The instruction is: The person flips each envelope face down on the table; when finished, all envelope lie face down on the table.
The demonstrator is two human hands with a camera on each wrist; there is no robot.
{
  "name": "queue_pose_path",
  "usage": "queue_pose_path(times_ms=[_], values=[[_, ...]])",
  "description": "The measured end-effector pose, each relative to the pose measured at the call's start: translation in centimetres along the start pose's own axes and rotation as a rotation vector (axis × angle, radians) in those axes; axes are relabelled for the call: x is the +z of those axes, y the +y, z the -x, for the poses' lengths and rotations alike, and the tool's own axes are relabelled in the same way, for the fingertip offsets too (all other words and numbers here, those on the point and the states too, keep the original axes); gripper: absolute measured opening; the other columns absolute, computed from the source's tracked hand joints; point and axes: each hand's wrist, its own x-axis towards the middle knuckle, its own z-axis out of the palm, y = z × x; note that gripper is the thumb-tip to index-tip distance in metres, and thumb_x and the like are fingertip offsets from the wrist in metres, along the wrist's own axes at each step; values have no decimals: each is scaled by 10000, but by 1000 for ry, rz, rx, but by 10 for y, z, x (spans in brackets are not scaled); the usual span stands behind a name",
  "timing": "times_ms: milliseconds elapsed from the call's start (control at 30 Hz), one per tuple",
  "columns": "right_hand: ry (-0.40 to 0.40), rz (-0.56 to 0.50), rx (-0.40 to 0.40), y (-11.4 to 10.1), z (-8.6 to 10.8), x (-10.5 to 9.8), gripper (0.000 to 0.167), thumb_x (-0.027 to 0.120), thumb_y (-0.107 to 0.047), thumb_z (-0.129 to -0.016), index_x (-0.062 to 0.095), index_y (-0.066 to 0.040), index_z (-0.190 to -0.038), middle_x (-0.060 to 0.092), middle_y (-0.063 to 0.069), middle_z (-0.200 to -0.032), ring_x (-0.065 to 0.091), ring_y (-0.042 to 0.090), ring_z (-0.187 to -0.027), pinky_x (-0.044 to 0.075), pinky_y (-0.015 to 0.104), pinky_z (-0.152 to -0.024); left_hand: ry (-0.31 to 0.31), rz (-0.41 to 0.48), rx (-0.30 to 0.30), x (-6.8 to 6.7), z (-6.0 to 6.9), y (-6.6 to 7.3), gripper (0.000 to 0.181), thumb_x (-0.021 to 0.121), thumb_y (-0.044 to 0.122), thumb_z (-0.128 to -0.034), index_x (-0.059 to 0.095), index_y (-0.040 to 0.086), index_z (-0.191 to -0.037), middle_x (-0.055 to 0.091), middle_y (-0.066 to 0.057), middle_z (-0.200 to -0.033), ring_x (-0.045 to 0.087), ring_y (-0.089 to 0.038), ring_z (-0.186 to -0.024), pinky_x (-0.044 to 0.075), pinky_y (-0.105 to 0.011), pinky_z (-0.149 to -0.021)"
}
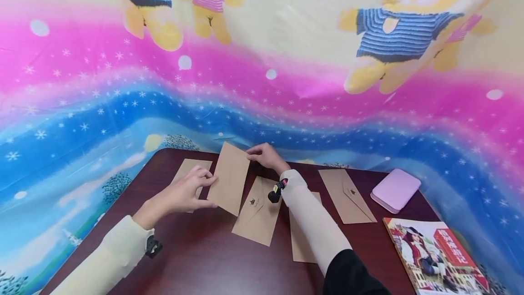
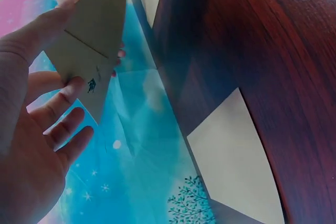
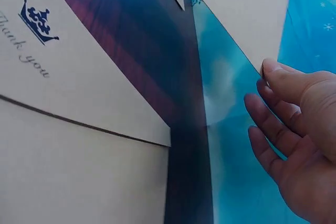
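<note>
A plain brown paper envelope (image 1: 230, 179) is held up, tilted, above the far part of the table. My right hand (image 1: 265, 156) pinches its upper right corner between thumb and fingertip, as the right wrist view shows at the corner of the raised envelope (image 3: 247, 14). At its left edge is my left hand (image 1: 186, 190), with thumb and index finger on the edge and the other fingers spread. The left wrist view shows the flap side of this envelope (image 2: 86, 51), with a small dark print. Beneath lies an envelope (image 1: 255, 217) with a crown and "Thank you" print (image 3: 39, 22).
Another envelope (image 1: 192, 167) lies at the left behind my left hand. One more envelope (image 1: 300, 240) is partly under my right forearm, and another (image 1: 345, 195) lies farther right. A pink case (image 1: 396, 190) and an illustrated book (image 1: 435, 256) are on the table's right side.
</note>
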Motion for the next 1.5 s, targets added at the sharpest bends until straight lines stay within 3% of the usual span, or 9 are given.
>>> queue_pose_path(times_ms=[333, 500, 767, 967, 1233, 1500], values=[[-18, 34, 10, -5, -1, -3, 281, 689, -214, -995, 751, -148, -1261, 763, 59, -1208, 720, 183, -1050, 581, 352, -914, -57, -33, -50, 6, 1, -11, 769, 833, 495, -820, 637, 6, -1380, 653, -37, -1211, 516, -205, -1096, 498, -406, -910], [-69, 88, 24, -7, 2, 7, 290, 682, -216, -1001, 742, -148, -1276, 741, 51, -1264, 687, 216, -1165, 559, 386, -990, -117, -43, -73, 15, 0, -22, 772, 836, 485, -819, 637, -12, -1374, 651, -112, -1281, 520, -296, -1187, 495, -463, -974], [-144, 219, 5, -6, 0, 36, 322, 713, -180, -976, 730, -95, -1286, 708, 83, -1323, 667, 226, -1192, 551, 381, -953, -181, -91, -105, 32, 4, -36, 730, 842, 464, -817, 662, -6, -1347, 667, -112, -1217, 543, -280, -1139, 495, -446, -948], [-189, 298, 12, -12, 3, 43, 341, 708, -194, -981, 717, -112, -1312, 701, 67, -1346, 637, 217, -1279, 531, 376, -1039, -205, -112, -134, 40, 6, -43, 696, 852, 465, -803, 693, 24, -1317, 679, -94, -1190, 549, -284, -1138, 489, -457, -958], [-178, 327, 6, -9, 5, 51, 319, 703, -192, -984, 730, -129, -1296, 701, 57, -1341, 626, 212, -1290, 522, 374, -1055, -213, -95, -160, 48, 10, -44, 667, 872, 461, -780, 721, 55, -1287, 660, -42, -1119, 525, -224, -1041, 467, -410, -887], [-171, 359, -45, -4, 4, 49, 298, 684, -235, -1000, 741, -133, -1274, 691, 58, -1329, 598, 234, -1309, 485, 405, -1103, -214, -60, -158, 47, 6, -41, 613, 865, 409, -808, 715, 61, -1290, 635, -86, -1164, 511, -257, -1078, 474, -432, -919]])
